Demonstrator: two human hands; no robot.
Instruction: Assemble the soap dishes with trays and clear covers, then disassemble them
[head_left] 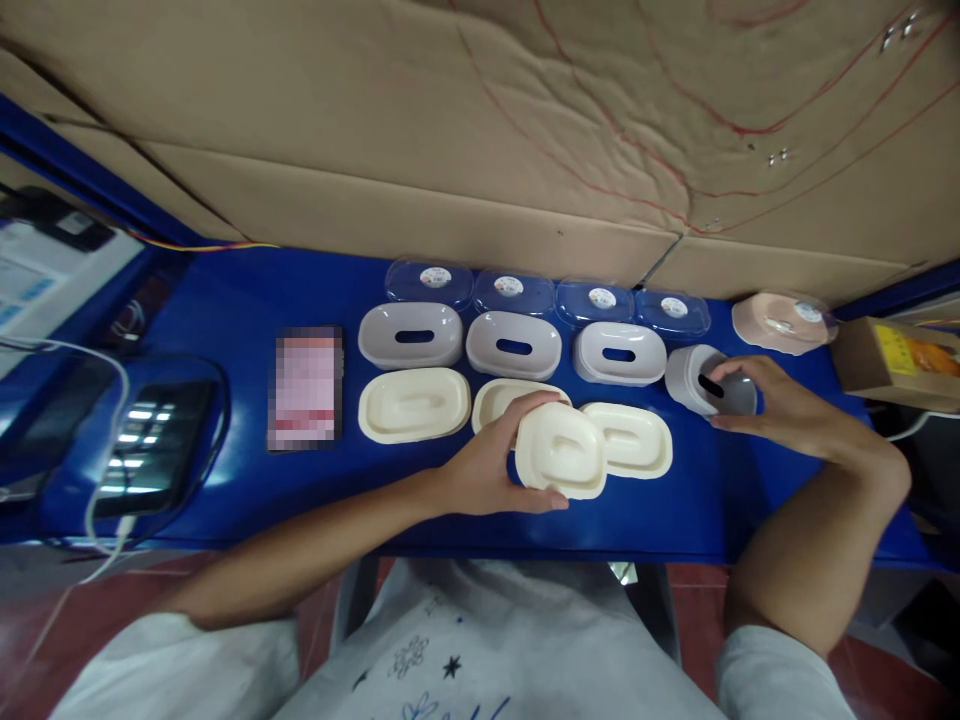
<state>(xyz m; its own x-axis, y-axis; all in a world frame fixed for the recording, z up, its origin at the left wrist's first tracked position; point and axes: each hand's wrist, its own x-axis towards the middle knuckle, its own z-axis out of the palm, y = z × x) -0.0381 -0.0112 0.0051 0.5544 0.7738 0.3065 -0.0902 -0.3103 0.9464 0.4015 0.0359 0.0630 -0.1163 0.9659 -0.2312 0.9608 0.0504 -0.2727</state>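
Observation:
My left hand (491, 460) grips a cream oval tray (562, 455) by its left end, raised over the front row. It partly covers a second cream tray (499, 398) and a third cream tray (637, 440) on the table; a further cream tray (414, 405) lies to the left. At the right, my right hand (757, 395) has its thumb and fingers closed on the right end of a grey oval box (690, 380) with a slot in its bottom. Three more grey boxes, among them the leftmost grey box (411, 350), stand in line with it.
Several clear lids with round stickers, such as this clear lid (514, 300), line the back by the cardboard wall (375, 200). A pinkish lidded box (784, 320) and a cardboard box (892, 365) are at right. A blurred pink-screened device (306, 390), a black tablet (154, 450) and cables lie left.

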